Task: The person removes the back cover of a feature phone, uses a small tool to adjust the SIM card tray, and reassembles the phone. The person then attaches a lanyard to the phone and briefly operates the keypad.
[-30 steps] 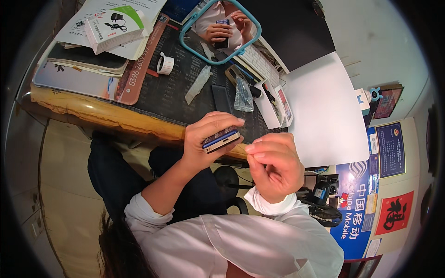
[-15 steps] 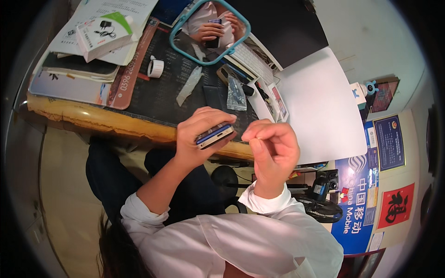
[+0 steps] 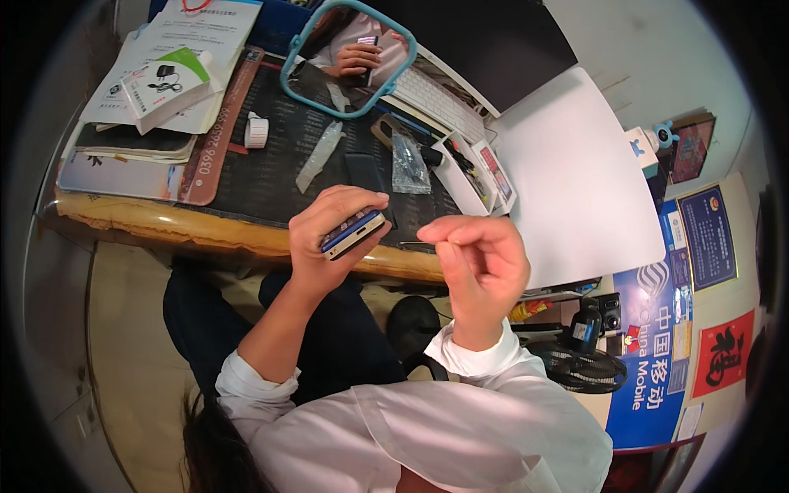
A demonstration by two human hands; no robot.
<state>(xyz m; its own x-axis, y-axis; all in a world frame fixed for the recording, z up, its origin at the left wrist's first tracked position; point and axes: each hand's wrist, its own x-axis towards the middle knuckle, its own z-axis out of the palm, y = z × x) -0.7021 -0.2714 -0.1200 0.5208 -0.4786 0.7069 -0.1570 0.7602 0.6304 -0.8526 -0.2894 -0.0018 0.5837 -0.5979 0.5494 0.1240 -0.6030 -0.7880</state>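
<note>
- The slim dark-blue phone with a silver edge [image 3: 352,233] sits in the left hand [image 3: 329,238], held edge-up over the near lip of the wooden desk [image 3: 205,232], above the person's lap.
- The left hand is curled round the phone, fingers wrapped over its far side and thumb underneath; only the narrow edge is clamped, so a slack grip could let it slide out and drop past the desk edge to the floor.
- The right hand [image 3: 481,263] hovers just right of the phone, apart from it, loosely closed with fingertips pinched together; whether something tiny is pinched there I cannot tell.
- If something small is held there, it could easily be lost over the lap, since nothing lies beneath to catch it.
- The phone's screen and back are hidden by the fingers, and what looks like a port on its end is too small to read clearly.
- Farther off on the black desk mat [image 3: 271,164] lie a clear plastic sleeve [image 3: 319,154], a small crinkled plastic bag [image 3: 408,167] and a white tape roll [image 3: 256,131]; a careless sweep of the forearm could knock these loose.
- The round blue-framed mirror [image 3: 349,57] at the far edge shows only a partial reflection of the hands.
- The white sheet [image 3: 575,181] to the right covers whatever lies beneath it.
</note>
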